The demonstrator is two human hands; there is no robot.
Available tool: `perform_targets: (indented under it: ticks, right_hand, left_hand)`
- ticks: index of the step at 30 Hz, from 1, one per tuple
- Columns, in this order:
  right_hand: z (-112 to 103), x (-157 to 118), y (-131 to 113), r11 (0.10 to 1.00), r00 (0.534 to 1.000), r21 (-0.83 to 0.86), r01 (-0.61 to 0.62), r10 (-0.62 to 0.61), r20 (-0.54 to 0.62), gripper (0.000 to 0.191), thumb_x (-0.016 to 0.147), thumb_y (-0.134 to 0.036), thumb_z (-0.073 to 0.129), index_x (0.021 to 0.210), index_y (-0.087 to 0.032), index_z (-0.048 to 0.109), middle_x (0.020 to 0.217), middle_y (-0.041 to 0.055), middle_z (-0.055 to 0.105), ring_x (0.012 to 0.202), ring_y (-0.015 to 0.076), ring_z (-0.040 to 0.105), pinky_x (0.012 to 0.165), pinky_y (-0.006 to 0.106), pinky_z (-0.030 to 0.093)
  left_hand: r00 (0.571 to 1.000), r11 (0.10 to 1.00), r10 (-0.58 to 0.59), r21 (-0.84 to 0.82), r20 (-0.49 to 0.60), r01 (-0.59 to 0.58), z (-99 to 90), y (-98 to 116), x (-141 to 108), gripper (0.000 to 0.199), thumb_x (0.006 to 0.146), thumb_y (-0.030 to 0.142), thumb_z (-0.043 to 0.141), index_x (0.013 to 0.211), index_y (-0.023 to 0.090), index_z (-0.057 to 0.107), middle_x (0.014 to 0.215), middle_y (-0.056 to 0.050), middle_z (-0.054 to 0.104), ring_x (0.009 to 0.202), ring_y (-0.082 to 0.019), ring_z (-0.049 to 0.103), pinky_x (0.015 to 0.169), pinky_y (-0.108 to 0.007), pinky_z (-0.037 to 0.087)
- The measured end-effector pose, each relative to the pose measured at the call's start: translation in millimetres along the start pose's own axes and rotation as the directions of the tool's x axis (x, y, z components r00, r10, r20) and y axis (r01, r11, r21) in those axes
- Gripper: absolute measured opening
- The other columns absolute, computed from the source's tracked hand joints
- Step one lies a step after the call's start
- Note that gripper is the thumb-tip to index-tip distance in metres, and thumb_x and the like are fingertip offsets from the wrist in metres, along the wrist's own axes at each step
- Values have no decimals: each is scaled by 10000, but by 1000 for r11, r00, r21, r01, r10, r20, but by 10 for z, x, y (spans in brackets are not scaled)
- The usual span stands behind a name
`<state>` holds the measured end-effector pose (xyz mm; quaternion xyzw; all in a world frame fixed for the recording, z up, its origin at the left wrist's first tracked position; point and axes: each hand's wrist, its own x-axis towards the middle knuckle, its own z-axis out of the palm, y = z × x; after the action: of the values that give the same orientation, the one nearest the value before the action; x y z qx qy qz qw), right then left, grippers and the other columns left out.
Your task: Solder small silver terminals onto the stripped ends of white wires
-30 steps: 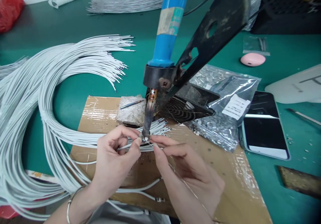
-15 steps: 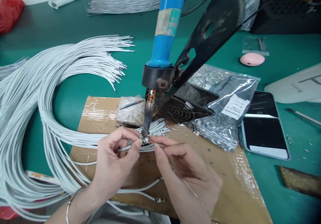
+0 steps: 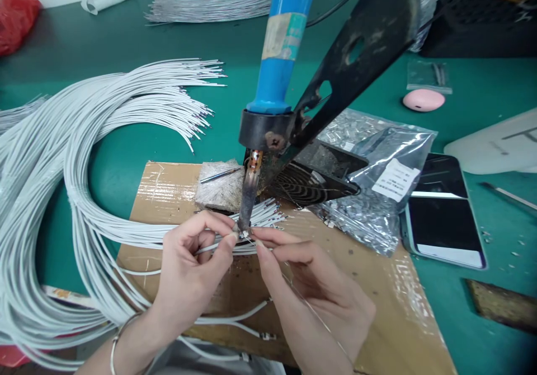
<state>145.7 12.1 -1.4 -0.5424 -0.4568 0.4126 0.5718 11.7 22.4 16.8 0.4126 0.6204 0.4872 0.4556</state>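
Under the tip of a blue-handled soldering iron (image 3: pixel 279 45), both hands meet at a small metal connector (image 3: pixel 244 234). My left hand (image 3: pixel 195 268) pinches a white cable near its end, at the connector. Thin solder wire (image 3: pixel 312 309) runs through my right hand (image 3: pixel 312 291), whose thumb and fingers pinch it close to the tip. A black metal bracket (image 3: pixel 356 56) holds the iron upright. Behind the hands, ends of a white cable bundle (image 3: pixel 138 231) lie on brown cardboard (image 3: pixel 377 302). The fingertips partly hide the connector.
A grey sponge block (image 3: pixel 218 187) with a metal tool lies behind my left hand. Right of the iron are a black fan (image 3: pixel 300 182), a plastic bag of metal parts (image 3: pixel 377 196) and a phone (image 3: pixel 447 226). Finished-looking cable ends with connectors (image 3: pixel 266 336) lie at the front.
The iron and its bracket appear slightly further right in the view. Both hands keep their grips almost in place, with my right hand's back shifted slightly right.
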Motion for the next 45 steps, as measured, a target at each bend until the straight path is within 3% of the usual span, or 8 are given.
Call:
perform_targets:
  ticks: [7, 18, 27, 32, 38, 42, 45]
  right_hand:
    - [7, -13, -38, 998, 998, -14, -55, 55, -32, 176, 889, -208, 789, 739, -253, 709, 969, 0, 829, 823, 169, 780, 772, 246, 617]
    - [-5, 1, 1, 998, 1000, -54, 28, -29, -8, 150, 895, -163, 782, 784, -244, 724, 968, 2, 828, 817, 167, 779, 781, 275, 629]
    - [7, -2, -30, 997, 999, -58, 53, -52, 3, 175, 896, -124, 766, 767, -229, 710, 956, -13, 827, 808, 135, 772, 777, 227, 616]
    - [4, 14, -3, 998, 999, -41, 45, -45, 15, 169, 904, -132, 754, 766, -220, 714, 968, 19, 830, 829, 167, 784, 775, 259, 630]
    - [21, -3, -10, 998, 998, -29, 59, -58, 24, 176, 905, -121, 751, 769, -223, 704, 972, 1, 830, 832, 139, 786, 794, 222, 624]
    - [-87, -10, -1, 997, 1000, -75, 15, -17, -20, 168, 916, -188, 756, 767, -219, 684, 972, 32, 828, 859, 175, 790, 804, 267, 629]
    - [-330, 30, 77, 972, 991, -231, 38, -67, -118, 130, 923, -232, 756, 823, -220, 674, 1016, 55, 825, 957, 211, 791, 863, 308, 621]
  left_hand:
    - [999, 999, -37, 6, -37, 37, 36, 69, -8, 151, 838, 195, 751, 699, 161, 703, 885, -43, 712, 497, -57, 307, 459, -242, 180]
    - [999, 1000, -24, -13, -25, 23, 30, 48, -11, 160, 861, 174, 732, 706, 156, 697, 880, -44, 709, 510, -57, 320, 466, -251, 176]
    - [998, 1000, 12, 19, 57, -13, -53, -36, 19, 165, 903, 172, 729, 740, 168, 697, 900, -32, 710, 511, -58, 341, 463, -237, 217]
    - [999, 1000, -13, 7, 42, 13, -54, -30, 22, 165, 892, 186, 731, 734, 160, 691, 871, -35, 692, 506, -62, 334, 452, -234, 212]
    - [998, 1000, -18, 8, 60, 17, -47, -24, 17, 176, 889, 203, 739, 728, 153, 689, 878, -41, 687, 508, -59, 332, 463, -226, 221]
    - [996, 997, -68, -28, 64, 70, -48, -19, -24, 184, 892, 207, 740, 726, 150, 684, 856, -32, 673, 517, -57, 309, 481, -227, 196]
    - [991, 995, -99, -22, 86, 102, -87, -73, -105, 189, 910, 217, 724, 739, 151, 679, 888, -40, 679, 534, -64, 302, 500, -232, 202]
